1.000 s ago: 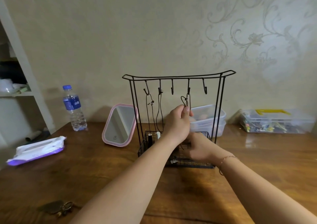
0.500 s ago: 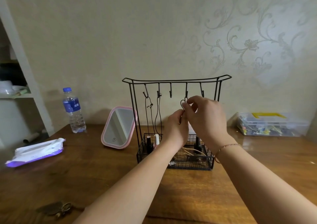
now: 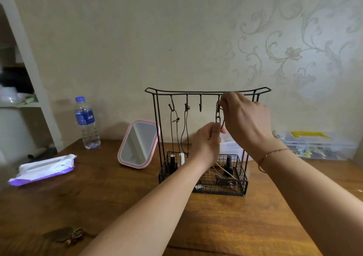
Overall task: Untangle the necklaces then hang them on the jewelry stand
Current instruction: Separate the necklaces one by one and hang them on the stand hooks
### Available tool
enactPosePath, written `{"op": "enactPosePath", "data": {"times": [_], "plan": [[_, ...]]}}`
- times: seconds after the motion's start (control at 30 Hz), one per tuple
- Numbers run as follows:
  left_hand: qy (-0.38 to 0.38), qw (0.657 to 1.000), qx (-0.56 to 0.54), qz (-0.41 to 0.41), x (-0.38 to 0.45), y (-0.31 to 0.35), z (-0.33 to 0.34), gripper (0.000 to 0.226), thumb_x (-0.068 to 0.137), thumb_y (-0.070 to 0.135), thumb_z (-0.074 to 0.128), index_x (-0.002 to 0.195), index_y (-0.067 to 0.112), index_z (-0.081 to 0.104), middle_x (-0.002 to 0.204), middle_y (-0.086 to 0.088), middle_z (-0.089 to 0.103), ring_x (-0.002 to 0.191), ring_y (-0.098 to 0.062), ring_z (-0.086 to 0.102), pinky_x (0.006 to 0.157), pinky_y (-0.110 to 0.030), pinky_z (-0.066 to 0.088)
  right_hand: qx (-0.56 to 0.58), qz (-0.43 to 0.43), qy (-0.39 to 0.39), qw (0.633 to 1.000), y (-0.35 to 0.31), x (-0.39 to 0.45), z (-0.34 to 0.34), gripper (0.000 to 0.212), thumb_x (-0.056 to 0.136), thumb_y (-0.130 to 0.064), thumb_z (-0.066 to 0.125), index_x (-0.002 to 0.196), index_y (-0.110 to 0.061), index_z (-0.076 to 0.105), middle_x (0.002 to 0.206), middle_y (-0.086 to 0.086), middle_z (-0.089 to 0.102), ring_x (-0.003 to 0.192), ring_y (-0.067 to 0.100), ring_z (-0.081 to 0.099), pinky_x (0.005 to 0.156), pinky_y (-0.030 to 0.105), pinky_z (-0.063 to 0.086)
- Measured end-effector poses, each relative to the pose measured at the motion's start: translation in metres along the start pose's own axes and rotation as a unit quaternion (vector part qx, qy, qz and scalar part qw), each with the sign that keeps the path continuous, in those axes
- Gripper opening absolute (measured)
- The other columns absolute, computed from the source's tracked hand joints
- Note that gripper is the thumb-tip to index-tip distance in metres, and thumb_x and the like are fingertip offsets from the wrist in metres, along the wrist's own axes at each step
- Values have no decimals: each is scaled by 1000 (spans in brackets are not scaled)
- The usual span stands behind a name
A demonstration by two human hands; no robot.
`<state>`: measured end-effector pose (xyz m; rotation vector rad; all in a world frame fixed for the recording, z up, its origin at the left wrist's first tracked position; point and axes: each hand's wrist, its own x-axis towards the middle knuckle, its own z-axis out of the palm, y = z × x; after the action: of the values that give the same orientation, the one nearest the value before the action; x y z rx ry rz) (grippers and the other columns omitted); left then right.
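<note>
**Hanging a dark cord necklace on the fourth hook**

Holding one necklace between them, both hands are working at the jewelry stand (image 3: 155, 118). The right hand (image 3: 245, 122) is lifted up to the fourth hook (image 3: 218, 106), counted from the left, and its fingertips are pinching the top loop of the dark cord necklace (image 3: 218, 116) just beside that hook, probably because the loop must be opened wide to slip over the tip. The left hand (image 3: 206, 143) is lower, with its fingers curled and pinching the lower part of the same cord; I judge it is keeping the cord tight so that it is not swinging or twisting again.

The necklace is therefore lying between the two hands, above the left one and at the fingertips of the right one, touching or almost touching the hook. I cannot tell if the loop is already sitting over the hook.

Two other dark necklaces (image 3: 177, 130) are hanging from the first and second hooks, and the third hook is bare. A light cord (image 3: 220, 170) is lying in the wire basket (image 3: 241, 185) at the bottom of the stand, beside small bottles, so I think more work is waiting. The next move is needing care, because the thin cord can slip off the short hook
</note>
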<state>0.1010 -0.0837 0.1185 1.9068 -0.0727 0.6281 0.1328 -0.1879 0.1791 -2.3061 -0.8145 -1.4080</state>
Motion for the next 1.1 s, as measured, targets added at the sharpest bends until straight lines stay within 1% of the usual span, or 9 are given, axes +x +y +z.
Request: {"op": "enactPosePath", "data": {"times": [0.1, 0.17, 0.23, 0.5, 0.7, 0.9, 1.0, 1.07, 1.1], "plan": [[-16, 1000, 19, 4, -1, -1, 0, 37, 107, 32, 31, 92, 16, 61, 64, 4, 47, 57, -8, 44, 54, -19, 37, -51, 8, -29, 998, 5, 5, -2, 8, 93, -16, 55, 89, -11, 60, 79, 8, 67, 53, 37, 54, 49, 27, 31], [-22, 999, 23, 7, -3, -3, 1, 39, 107, 32, 30, 93, 12, 61, 63, 4, 47, 57, -8, 44, 50, -12, 35, -96, -7, -72, 993, 6, 6, -1, 4, 91, -17, 57, 90, -15, 61, 81, 5, 67, 56, 34, 56, 49, 25, 23], [-20, 999, 28, 10, -5, -5, 2, 40, 108, 32, 29, 90, 11, 59, 63, 4, 46, 57, -8, 43, 51, -16, 36, -136, -25, -102, 985, 7, 5, 0, 6, 89, -16, 58, 92, -18, 63, 84, 1, 68, 60, 33, 61, 48, 25, 18], [-22, 998, 50, 15, -5, -14, 6, 39, 108, 28, 28, 75, 19, 47, 64, 4, 42, 59, -11, 41, 59, -24, 34, -135, -40, -98, 985, 12, -5, 3, 13, 79, -8, 68, 87, -18, 65, 77, 1, 66, 47, 32, 56, 46, 21, 25], [-24, 999, -7, -28, -8, -29, 9, 40, 107, 36, 29, 73, 21, 44, 62, 0, 41, 54, -17, 37, 58, -39, 35, -7, -26, -29, 999, 11, -23, -3, 22, 83, -10, 64, 102, -18, 72, 93, 1, 73, 45, 32, 56, 44, 27, 46], [-48, 998, -15, -45, -1, -34, 8, 47, 106, 40, 31, 91, 1, 54, 68, -9, 50, 58, -17, 46, 61, -36, 42, 78, -6, -5, 997, 19, -53, -5, 14, 90, -15, 61, 98, -18, 70, 97, -2, 72, 44, 14, 50, 43, 20, 39], [-44, 997, 55, -25, -6, -31, 5, 55, 103, 49, 27, 88, 6, 58, 80, -10, 62, 75, -18, 59, 77, -32, 48, 117, -16, 0, 993, 22, -74, -10, 15, 90, -19, 57, 96, -18, 70, 93, -4, 71, 48, 11, 57, 42, 20, 38], [-50, 994, 92, -14, -16, -34, -1, 66, 96, 61, 25, 100, 8, 63, 92, -3, 66, 86, -14, 61, 79, -26, 46, 156, -26, -21, 987, 25, -93, -14, 18, 90, -23, 55, 96, -17, 70, 90, -6, 70, 50, 9, 56, 42, 26, 46], [-45, 994, 93, -19, -23, -37, -5, 61, 99, 57, 29, 111, 9, 64, 104, 0, 67, 95, -10, 61, 82, -19, 44, 176, -31, -43, 983, 25, -104, -16, 18, 89, -24, 55, 96, -18, 70, 88, -8, 70, 51, 9, 56, 43, 30, 49]]}}
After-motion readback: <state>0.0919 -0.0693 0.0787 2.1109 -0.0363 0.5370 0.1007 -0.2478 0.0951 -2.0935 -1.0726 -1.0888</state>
